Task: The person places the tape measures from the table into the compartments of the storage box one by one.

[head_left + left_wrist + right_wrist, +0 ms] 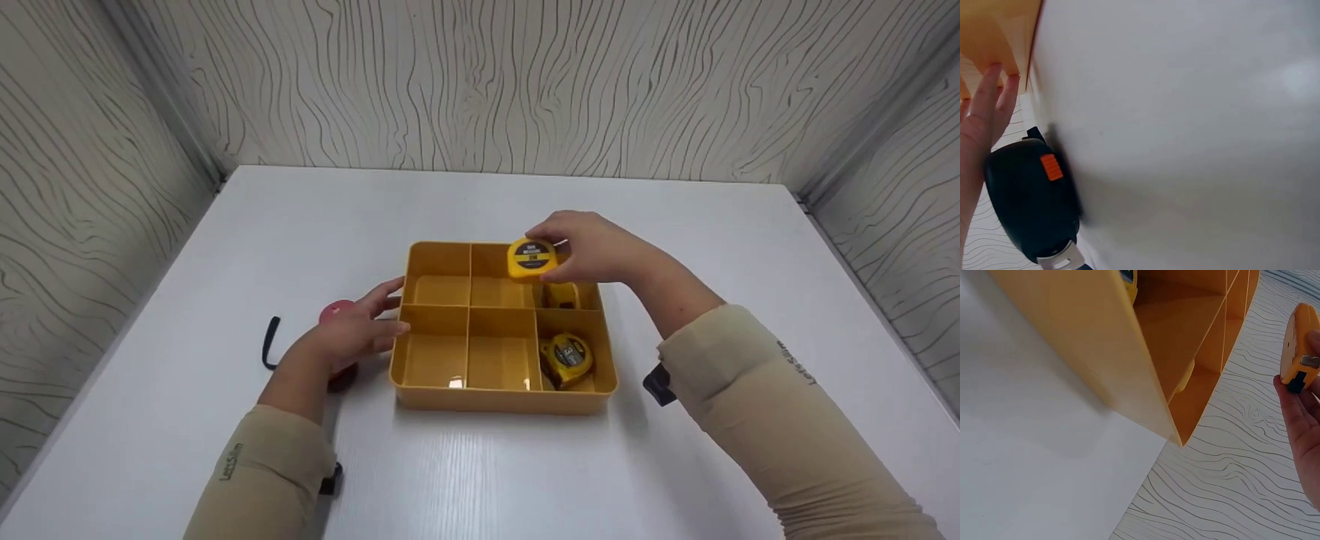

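A yellow divided box (pixel 501 401) stands on the white table. Above its back middle compartment, my right hand (pixel 600 244) pinches a yellow tape measure (pixel 532 257) between thumb and fingers; the right wrist view shows this tape measure (pixel 1300 349) edge-on, its metal tip out. One yellow tape measure (pixel 568 356) lies in the front right compartment, another (pixel 561 295) in the back right one, partly hidden. My left hand (pixel 352 330) touches the box's left wall with extended fingers. Close beside it in the left wrist view is a black tape measure (pixel 1030 197) with an orange button.
Partly hidden by my left hand are a pinkish-red round thing (pixel 337 309) and a dark reddish thing (pixel 343 379). A black strap (pixel 270 343) lies left of them. Patterned panels (pixel 480 82) enclose the table at the back and sides.
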Demonstrator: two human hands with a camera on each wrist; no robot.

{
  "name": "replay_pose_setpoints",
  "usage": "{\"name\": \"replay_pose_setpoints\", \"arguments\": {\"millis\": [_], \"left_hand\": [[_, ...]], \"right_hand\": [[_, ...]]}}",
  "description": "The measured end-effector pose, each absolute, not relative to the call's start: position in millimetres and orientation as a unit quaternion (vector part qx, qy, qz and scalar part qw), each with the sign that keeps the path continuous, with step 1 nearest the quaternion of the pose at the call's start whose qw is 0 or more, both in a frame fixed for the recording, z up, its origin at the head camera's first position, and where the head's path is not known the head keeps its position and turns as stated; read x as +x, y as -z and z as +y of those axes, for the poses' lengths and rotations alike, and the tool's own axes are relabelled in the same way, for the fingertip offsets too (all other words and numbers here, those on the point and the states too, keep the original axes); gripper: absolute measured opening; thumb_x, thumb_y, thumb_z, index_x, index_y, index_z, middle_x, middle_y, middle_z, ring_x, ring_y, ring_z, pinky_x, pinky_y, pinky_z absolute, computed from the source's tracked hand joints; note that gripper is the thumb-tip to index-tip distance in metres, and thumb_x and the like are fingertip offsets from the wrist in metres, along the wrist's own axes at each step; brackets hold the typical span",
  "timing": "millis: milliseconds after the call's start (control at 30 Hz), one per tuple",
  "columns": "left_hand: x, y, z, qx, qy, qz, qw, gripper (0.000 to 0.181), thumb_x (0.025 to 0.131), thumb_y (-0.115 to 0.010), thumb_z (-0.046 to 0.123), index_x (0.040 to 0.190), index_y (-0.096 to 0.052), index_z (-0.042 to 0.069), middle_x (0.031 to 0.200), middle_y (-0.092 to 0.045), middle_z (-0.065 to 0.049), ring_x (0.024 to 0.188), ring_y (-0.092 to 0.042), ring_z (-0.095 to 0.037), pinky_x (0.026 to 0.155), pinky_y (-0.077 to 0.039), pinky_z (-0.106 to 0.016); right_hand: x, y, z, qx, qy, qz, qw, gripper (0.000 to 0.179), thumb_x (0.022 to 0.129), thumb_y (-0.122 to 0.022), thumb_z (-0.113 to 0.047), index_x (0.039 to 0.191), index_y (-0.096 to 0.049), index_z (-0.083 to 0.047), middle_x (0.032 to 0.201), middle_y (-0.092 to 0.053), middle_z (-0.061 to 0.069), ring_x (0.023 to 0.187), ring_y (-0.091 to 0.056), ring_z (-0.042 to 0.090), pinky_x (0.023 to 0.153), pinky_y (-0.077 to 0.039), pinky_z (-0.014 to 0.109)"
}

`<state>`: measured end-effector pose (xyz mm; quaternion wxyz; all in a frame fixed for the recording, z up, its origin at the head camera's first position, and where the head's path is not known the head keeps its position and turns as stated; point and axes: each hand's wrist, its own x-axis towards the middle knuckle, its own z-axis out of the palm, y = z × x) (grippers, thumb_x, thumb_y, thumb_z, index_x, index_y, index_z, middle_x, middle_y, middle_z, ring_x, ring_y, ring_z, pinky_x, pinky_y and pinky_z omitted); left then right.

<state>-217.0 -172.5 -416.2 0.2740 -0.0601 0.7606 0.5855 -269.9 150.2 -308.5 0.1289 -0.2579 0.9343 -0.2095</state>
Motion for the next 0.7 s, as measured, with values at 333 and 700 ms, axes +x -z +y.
{"name": "replay_pose_setpoints", "arguments": {"millis": [333,700], "left_hand": [[-217,418,-172,-0.058,-0.608,0.745,0.268,0.072,0.074,-0.075,0.028,0.127,-0.035,0.057,0.135,-0.036,0.013,0.12,-0.045,-0.015,0.095,-0.043,-0.037],[-217,417,-172,-0.053,-0.603,0.748,0.274,0.073,0.075,-0.074,0.03,0.129,-0.033,0.056,0.137,-0.035,0.013,0.121,-0.044,-0.016,0.098,-0.041,-0.04]], "right_hand": [[-273,316,125,-0.259,0.205,0.934,0.137,0.056,0.075,-0.076,-0.022,0.126,-0.053,-0.017,0.114,-0.053,-0.005,0.104,-0.051,0.014,0.094,-0.044,0.033],[-277,322,115,-0.263,0.19,0.933,0.154,0.056,0.075,-0.076,-0.02,0.126,-0.054,-0.019,0.114,-0.053,-0.005,0.103,-0.049,0.014,0.096,-0.042,0.035]]}}
